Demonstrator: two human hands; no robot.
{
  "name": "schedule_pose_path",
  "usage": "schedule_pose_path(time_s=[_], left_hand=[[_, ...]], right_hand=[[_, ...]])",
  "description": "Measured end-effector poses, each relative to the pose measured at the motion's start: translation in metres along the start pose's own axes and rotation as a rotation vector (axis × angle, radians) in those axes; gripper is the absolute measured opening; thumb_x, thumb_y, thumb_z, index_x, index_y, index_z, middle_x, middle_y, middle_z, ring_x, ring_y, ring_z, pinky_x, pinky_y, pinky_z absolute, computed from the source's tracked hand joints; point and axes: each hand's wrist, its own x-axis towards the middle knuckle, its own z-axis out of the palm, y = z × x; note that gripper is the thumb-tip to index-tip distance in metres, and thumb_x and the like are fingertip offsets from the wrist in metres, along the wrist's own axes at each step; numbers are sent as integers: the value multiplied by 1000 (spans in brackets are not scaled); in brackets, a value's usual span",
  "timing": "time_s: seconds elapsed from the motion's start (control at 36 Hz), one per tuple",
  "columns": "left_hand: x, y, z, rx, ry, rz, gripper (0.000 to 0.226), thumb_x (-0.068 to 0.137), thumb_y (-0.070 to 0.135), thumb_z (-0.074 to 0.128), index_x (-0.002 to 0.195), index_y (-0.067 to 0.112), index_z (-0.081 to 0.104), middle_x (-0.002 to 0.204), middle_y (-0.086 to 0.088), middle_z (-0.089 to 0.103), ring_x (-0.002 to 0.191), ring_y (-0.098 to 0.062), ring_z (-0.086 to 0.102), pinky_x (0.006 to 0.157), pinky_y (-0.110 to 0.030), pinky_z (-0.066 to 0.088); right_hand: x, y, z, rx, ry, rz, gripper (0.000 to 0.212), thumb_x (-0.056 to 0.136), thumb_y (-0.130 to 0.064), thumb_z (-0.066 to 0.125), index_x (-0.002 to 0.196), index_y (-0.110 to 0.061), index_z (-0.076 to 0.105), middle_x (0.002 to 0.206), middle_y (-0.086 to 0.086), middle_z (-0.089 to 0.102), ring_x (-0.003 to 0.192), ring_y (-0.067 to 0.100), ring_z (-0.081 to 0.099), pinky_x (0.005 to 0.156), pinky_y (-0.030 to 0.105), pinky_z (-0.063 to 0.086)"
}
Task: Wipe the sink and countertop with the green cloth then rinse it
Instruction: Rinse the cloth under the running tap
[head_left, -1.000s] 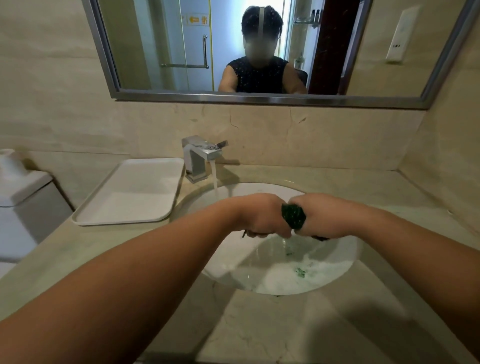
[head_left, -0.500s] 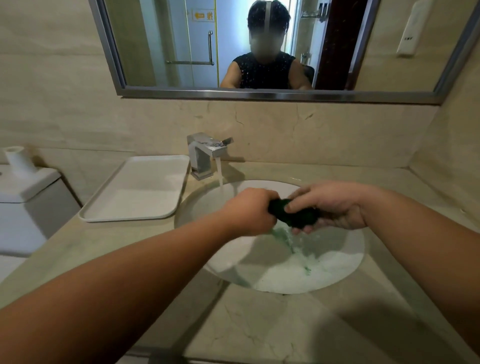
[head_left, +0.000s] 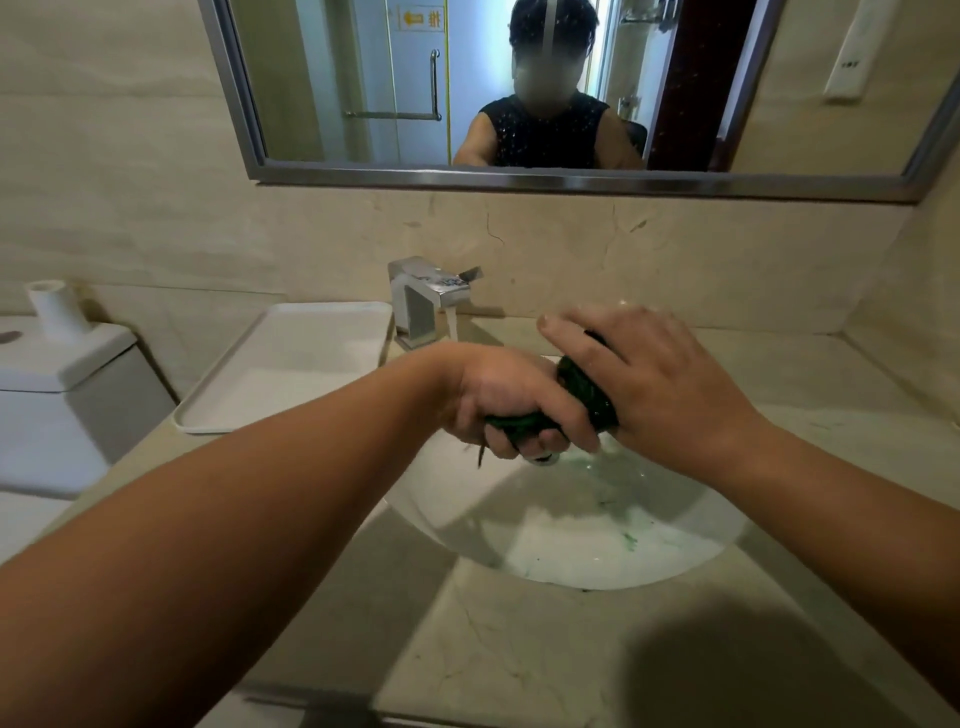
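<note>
Between both hands (head_left: 571, 395), green cloth (head_left: 587, 392)

Person, two arms in view. Left hand (head_left: 511, 397): bare, no ring, no watch; forearm bare to the frame edge. Right hand (head_left: 660, 384): bare, no jewellery; fingers (head_left: 569, 340) with short, unpainted nails; forearm bare. Mirror (head_left: 519, 176) reflection: dark sleeveless top with fine light speckles; pale band over dark hair.
</note>
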Motion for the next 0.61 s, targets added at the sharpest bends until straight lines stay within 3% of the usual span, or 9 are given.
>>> schedule_pose_path(time_s=[0.06,0.11,0.17,0.25,0.33,0.44,0.61], left_hand=[[4,7,10,169,128,-17,27,93,10,75,68,13,62,66,-6,45,49,-14,37,39,-24,18],[12,10,18,342,334,-31,25,88,16,78,73,9,58,64,-7,49,46,-18,38,39,-22,25],[23,10,25,502,506,-18,23,84,22,75,79,3,64,66,-8,58,49,-24,48,43,-23,37],[36,6,35,742,621,-3,31,82,32,67,91,3,74,76,-8,75,65,-32,69,58,-31,54],[43,3,43,929,676,25,26,88,31,64,92,7,72,74,-6,68,65,-28,60,54,-30,44],[48,-4,46,1098,724,85,18,90,33,64,97,17,68,72,0,60,66,-22,56,50,-29,33],[49,-16,50,1219,764,111,15,96,35,61,100,22,56,72,3,52,59,-15,48,49,-30,33]], right_hand=[[1,4,0,-14,-88,-22,47,80,-17,76,126,-14,65,102,7,67,78,31,62,58,40,50],[1,6,-4,-93,-299,56,24,81,-21,75,100,-16,60,80,2,60,58,29,55,45,33,41],[5,5,-9,-165,-573,184,15,89,-32,62,92,-22,52,77,-3,59,60,27,57,48,30,37],[10,2,-14,-143,-792,282,9,89,-31,53,87,-24,58,73,-3,59,59,22,56,51,29,39],[9,2,-13,-43,-934,373,13,87,-28,55,80,-20,63,72,0,62,56,22,53,51,29,38],[5,8,-7,205,-1057,482,22,83,-25,62,66,-16,51,61,1,50,55,22,42,55,33,32],[2,9,2,564,-1180,677,24,75,-23,75,62,-14,56,59,6,46,50,24,39,49,30,33]])
